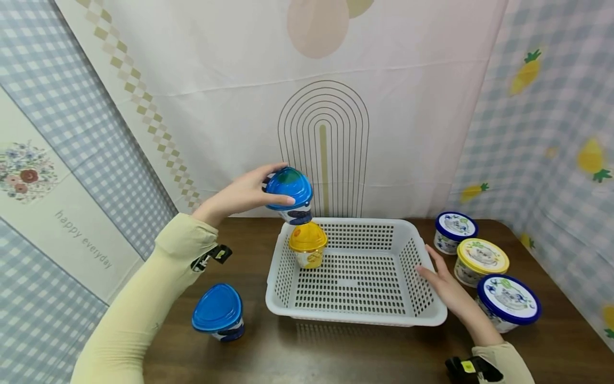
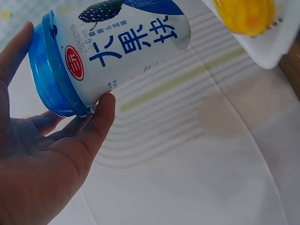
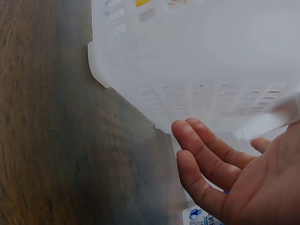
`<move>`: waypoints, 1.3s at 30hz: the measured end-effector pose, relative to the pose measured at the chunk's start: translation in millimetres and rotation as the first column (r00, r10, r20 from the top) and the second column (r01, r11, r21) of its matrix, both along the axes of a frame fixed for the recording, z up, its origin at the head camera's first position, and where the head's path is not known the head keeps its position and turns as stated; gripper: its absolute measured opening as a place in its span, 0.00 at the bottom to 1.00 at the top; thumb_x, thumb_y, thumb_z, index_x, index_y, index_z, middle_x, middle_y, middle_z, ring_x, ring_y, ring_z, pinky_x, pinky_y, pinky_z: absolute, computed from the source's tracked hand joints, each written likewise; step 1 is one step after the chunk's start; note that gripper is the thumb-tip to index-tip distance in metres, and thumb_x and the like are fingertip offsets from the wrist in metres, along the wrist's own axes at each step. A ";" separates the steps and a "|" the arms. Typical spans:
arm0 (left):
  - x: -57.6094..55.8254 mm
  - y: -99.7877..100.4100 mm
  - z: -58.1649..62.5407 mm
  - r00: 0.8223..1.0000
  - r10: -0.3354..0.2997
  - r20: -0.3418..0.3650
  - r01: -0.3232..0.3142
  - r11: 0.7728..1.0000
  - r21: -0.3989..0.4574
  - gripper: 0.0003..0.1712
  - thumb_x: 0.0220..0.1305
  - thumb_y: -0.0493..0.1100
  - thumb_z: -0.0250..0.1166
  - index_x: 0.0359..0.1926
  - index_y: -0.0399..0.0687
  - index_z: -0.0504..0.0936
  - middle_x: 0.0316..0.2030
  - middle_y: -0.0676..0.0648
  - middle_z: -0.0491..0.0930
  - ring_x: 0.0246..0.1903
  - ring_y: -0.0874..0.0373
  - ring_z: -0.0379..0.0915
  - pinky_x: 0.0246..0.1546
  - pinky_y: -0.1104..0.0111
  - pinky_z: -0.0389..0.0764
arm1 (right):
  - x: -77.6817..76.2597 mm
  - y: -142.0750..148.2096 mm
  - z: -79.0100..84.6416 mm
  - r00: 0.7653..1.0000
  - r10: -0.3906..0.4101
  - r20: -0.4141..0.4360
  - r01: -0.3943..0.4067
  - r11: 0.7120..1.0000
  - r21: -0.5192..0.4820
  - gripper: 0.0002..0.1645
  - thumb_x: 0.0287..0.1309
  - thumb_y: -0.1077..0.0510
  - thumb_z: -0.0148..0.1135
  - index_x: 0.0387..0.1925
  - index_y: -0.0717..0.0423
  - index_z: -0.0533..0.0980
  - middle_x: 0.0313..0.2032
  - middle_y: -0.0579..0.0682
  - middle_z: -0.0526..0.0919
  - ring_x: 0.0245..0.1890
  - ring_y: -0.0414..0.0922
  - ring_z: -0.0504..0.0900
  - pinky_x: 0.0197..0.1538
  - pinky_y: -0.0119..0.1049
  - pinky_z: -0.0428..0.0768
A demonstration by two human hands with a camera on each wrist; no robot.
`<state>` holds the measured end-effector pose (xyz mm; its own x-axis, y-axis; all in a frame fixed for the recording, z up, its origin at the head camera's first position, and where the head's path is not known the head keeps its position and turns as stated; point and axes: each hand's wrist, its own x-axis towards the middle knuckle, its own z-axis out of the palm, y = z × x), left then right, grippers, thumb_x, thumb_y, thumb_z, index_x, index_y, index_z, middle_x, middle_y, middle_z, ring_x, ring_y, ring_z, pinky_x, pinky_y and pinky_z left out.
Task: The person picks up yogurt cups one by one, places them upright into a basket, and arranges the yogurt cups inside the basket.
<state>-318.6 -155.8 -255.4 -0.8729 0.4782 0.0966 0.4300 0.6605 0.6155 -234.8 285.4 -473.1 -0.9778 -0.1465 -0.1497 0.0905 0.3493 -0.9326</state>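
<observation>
Here, the left hand (image 1: 240, 193) has its fingers grasping a blue-lidded cup (image 2: 110, 54) around the lid (image 1: 290, 185), raised near the basket's (image 1: 355, 318) back-left corner; the right hand (image 1: 448, 288) rests loose fingers at the right rim. Probably light, stiff-walled and slick, the cup suits a hold just under its lid.

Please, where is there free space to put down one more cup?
Inside the white basket, the floor is bare from the yellow cup to the right wall. The table is free on the near side of the basket, right of the standing blue-lidded cup. It is crowded beside the right hand, where three round tubs stand close together.
</observation>
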 end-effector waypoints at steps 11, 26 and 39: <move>-10.3 52.7 0.1 0.992 -0.129 0.010 0.129 0.992 -0.011 0.53 0.58 0.60 0.73 0.79 0.57 0.56 0.75 0.44 0.58 0.67 0.46 0.62 0.64 0.50 0.71 | 2.0 5.4 -1.5 1.000 -0.004 0.002 0.004 0.999 -0.035 0.51 0.78 0.46 0.46 0.78 0.43 0.21 0.69 0.80 0.50 0.54 0.68 0.79 0.43 0.55 0.85; -24.7 92.7 -36.0 0.977 -0.213 0.031 0.214 0.975 -0.058 0.53 0.59 0.61 0.72 0.79 0.56 0.56 0.74 0.45 0.59 0.67 0.49 0.62 0.65 0.53 0.69 | -0.2 7.3 -0.4 1.000 -0.017 -0.013 0.017 0.999 -0.042 0.50 0.78 0.47 0.46 0.78 0.45 0.22 0.68 0.79 0.50 0.53 0.67 0.79 0.42 0.55 0.85; -29.7 105.8 -65.6 0.970 -0.233 0.064 0.239 0.963 -0.127 0.52 0.60 0.61 0.71 0.78 0.51 0.57 0.74 0.44 0.60 0.68 0.48 0.62 0.66 0.53 0.68 | 0.0 5.0 -4.2 1.000 -0.021 0.000 0.021 0.999 -0.043 0.50 0.78 0.48 0.45 0.78 0.46 0.21 0.69 0.79 0.49 0.56 0.70 0.76 0.44 0.56 0.84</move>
<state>-348.2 -50.1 -321.1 -0.7358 0.6769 -0.0208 0.5555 0.6209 0.5531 -234.8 290.4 -477.3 -0.9808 -0.1318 -0.1437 0.0975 0.3068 -0.9468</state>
